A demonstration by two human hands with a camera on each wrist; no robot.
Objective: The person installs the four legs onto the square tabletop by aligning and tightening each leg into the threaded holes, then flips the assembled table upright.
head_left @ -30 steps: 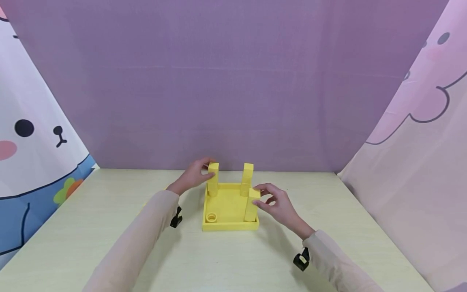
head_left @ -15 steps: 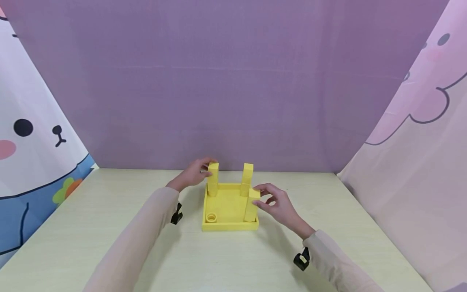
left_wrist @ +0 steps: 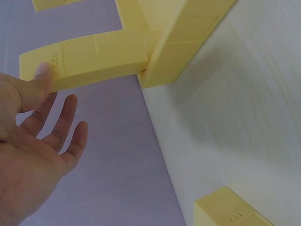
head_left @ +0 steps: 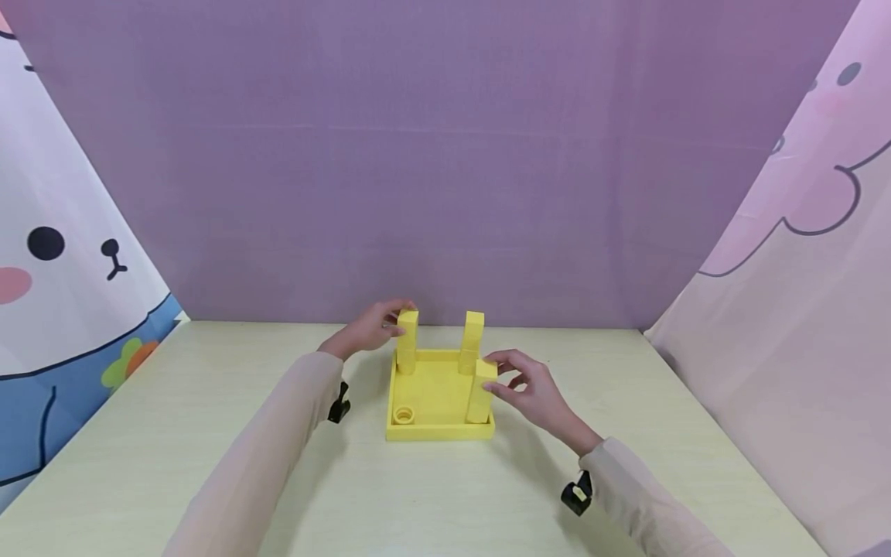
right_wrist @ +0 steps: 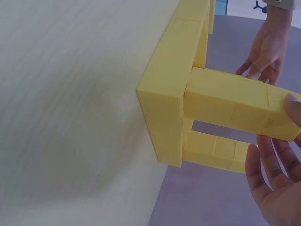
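A square, shallow yellow tray (head_left: pixel 438 432) with a raised rim lies on the table. Upright yellow posts stand in three of its corners. My left hand (head_left: pixel 372 329) pinches the top of the far-left post (head_left: pixel 407 344), its thumb on the side marked 123 in the left wrist view. At the near-right corner, my right hand (head_left: pixel 532 391) holds the top of another post (head_left: pixel 480 394) between thumb and fingers. The far-right post (head_left: pixel 471 340) stands untouched. A round threaded socket (head_left: pixel 404 415) shows in the near-left corner.
Another yellow piece (left_wrist: pixel 225 209), marked 117, lies on the table (left_wrist: pixel 244 122) in the left wrist view; my left arm hides it in the head view. A purple cloth backdrop (head_left: pixel 445 170) rises behind the table, with printed curtains (head_left: pixel 63 271) at the sides.
My left thumb has drawn back slightly to the left on the far-left post. The right hand, the posts and the tray stay in place.
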